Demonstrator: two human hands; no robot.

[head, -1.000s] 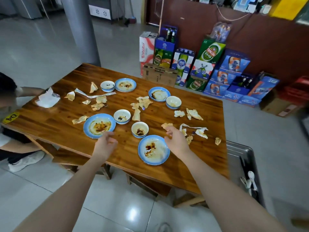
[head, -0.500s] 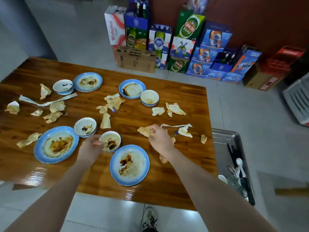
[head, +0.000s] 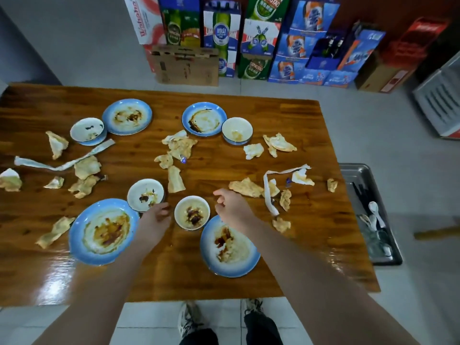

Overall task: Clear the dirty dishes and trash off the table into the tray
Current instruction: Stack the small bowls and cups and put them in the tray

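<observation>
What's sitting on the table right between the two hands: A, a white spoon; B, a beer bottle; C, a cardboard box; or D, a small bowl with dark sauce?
D: the small bowl with dark sauce stands between the left hand and the right hand.
</observation>
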